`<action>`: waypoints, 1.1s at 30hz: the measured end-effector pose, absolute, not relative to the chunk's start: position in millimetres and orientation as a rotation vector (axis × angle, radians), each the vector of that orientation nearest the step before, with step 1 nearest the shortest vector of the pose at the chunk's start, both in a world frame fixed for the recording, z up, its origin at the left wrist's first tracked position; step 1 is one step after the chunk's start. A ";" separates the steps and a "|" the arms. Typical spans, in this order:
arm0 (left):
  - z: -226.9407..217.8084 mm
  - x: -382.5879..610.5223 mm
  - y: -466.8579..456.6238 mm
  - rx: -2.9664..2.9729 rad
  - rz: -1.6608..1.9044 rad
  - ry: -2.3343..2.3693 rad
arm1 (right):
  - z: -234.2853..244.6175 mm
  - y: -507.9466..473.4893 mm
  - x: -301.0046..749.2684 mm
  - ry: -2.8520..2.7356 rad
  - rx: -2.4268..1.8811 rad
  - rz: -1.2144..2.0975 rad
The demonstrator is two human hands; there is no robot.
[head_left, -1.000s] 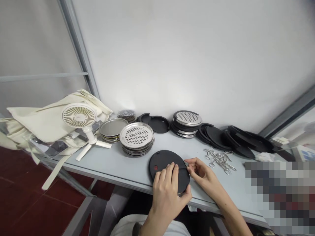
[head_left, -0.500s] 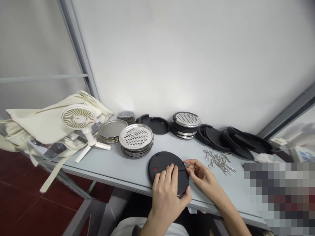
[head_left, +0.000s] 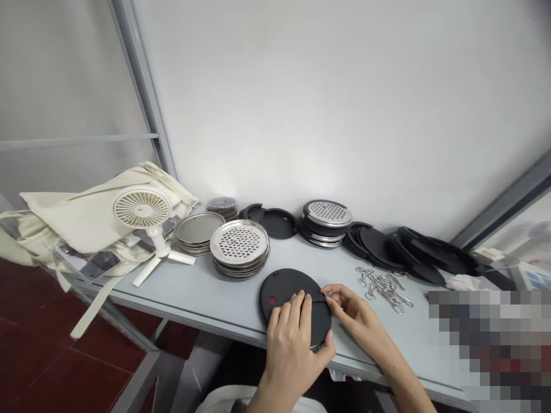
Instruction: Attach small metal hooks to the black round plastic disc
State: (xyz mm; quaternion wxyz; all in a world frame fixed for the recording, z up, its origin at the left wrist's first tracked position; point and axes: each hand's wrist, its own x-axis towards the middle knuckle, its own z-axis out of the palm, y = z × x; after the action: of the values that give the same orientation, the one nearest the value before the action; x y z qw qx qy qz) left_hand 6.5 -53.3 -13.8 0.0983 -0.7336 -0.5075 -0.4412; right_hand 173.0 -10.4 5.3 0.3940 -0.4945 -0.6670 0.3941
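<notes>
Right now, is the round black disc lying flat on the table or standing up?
Lying flat: the black disc sits on the table, with the left hand resting on top of it.

We have a round black plastic disc (head_left: 279, 289) lying at the front edge of the tabletop (head_left: 206, 292), with a small red dot (head_left: 271, 300) near its left side and a thin slit (head_left: 316, 299) running toward its right rim. A thin silver rim (head_left: 316, 347) shows beneath the disc's lower edge, and a small metal clip (head_left: 328, 293) sits at its right edge, while our left hand (head_left: 290, 344) covers much of the middle.
</notes>
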 end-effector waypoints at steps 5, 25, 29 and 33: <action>-15.6 7.3 -53.4 -2.162 -1.307 -1.505 | 4.4 -8.4 172.9 -1.630 -1.249 0.837; -17.2 7.4 -53.3 -2.165 -1.335 -1.500 | 5.6 -11.5 171.2 -1.859 -1.285 0.695; -17.3 7.1 -53.5 -2.166 -1.331 -1.501 | 5.0 -12.3 171.6 -1.889 -1.294 0.659; -17.0 7.0 -54.2 -2.165 -1.324 -1.500 | 6.0 -12.1 171.6 -1.877 -1.305 0.665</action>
State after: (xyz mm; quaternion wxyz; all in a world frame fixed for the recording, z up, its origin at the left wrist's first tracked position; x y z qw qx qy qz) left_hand 7.0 -54.2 -17.0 0.0968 -0.7310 -0.5064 -0.4471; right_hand 171.6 -12.1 6.0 0.3714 -0.5089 -0.7320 0.2595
